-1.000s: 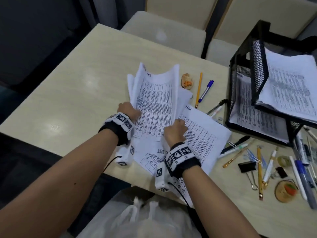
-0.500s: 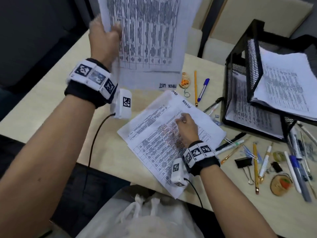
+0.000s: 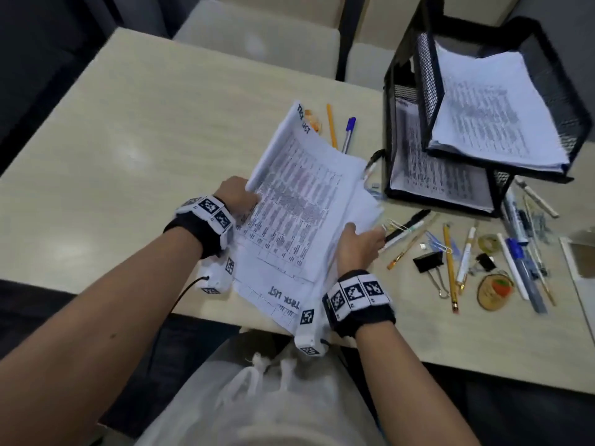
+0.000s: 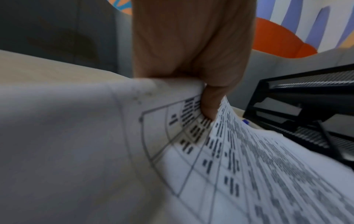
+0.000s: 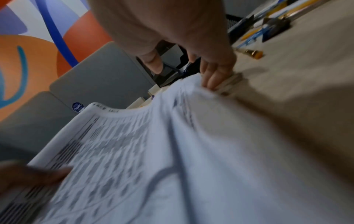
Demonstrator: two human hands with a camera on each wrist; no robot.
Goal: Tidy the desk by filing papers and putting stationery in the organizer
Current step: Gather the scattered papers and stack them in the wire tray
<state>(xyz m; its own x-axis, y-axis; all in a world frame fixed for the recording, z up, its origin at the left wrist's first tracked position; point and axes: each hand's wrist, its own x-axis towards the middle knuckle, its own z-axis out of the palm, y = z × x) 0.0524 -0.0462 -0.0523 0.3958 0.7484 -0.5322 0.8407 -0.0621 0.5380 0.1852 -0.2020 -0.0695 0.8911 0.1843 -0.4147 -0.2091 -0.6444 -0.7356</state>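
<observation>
A loose sheaf of white printed sheets (image 3: 299, 217), each ruled into a table of dark text and lettered "TASK LIST" by hand at the ends, lies held between both hands over the near edge of the pale wood-grain desk (image 3: 128, 140). Its left edge curls upward and its near end overhangs the desk toward the person's lap; the right edges fan out unevenly.

The black wire-mesh two-tier paper organizer (image 3: 415, 101) stands at the far right of the desk, a stack of printed pages in the upper tray and another in the lower.

The left hand (image 3: 236, 196) grips the sheaf's curled left edge, thumb (image 4: 209, 106) pressed down on the printed face and the fingers hidden beneath. The right hand (image 3: 359, 244) takes the right edge, fingertips (image 5: 212, 80) curled onto the paper's rim and pinching it; the thumb (image 5: 153, 60) stands lifted clear of the sheet in the wrist view. Both wrists wear black bands with square black-and-white markers.

Right of the sheaf, loose stationery is strewn across the desk: a yellow pencil (image 3: 449, 265), a black binder clip (image 3: 427, 261), a small brush with a wooden handle (image 3: 412, 241), a round wooden keyring with an orange picture (image 3: 494, 291), pens and paper clips. Beyond the sheaf lie an orange pencil (image 3: 331, 125) and a pen with a blue cap (image 3: 348, 133). Pale cushioned chairs (image 3: 257, 46) stand behind the desk, and the wall past them is painted in orange, blue and white shapes (image 5: 28, 50).
</observation>
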